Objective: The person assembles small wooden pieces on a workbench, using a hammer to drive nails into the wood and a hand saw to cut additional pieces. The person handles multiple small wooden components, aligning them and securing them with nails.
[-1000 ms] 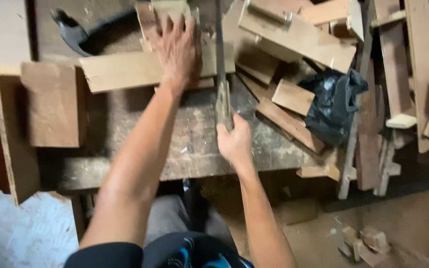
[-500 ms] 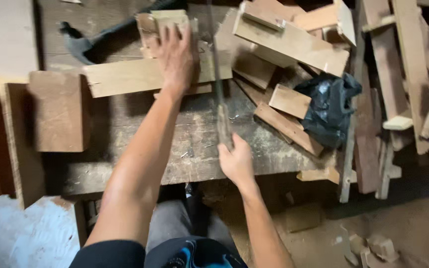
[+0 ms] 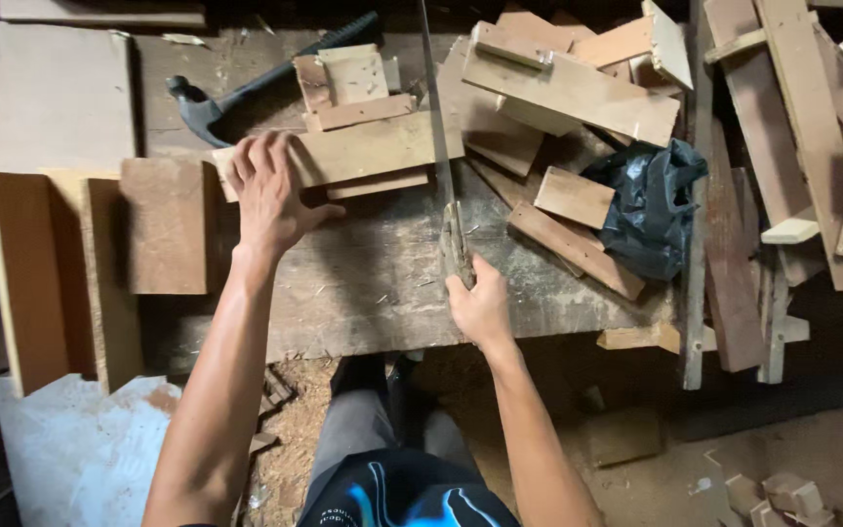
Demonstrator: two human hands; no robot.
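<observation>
I am pressing my left hand (image 3: 267, 195) flat, fingers spread, on the pale rough-sawn wooden plank (image 3: 343, 151) lying across the scarred grey wooden workbench (image 3: 363, 283), just below a black-handled claw hammer (image 3: 246, 93). My right hand (image 3: 478, 303) is clamping the worn wooden grip of the thin steel handsaw (image 3: 436, 127), whose blade is crossing the plank's right end. The plank looks uncut through; I judge sawing is underway. Offcuts and a crumpled black plastic bag (image 3: 651, 205) are lying rightward.

Head cam is looking steeply down from above w/ near edge of the workbench (image 3: 363, 322) mid-frame, both forearms reaching in close.
</observation>
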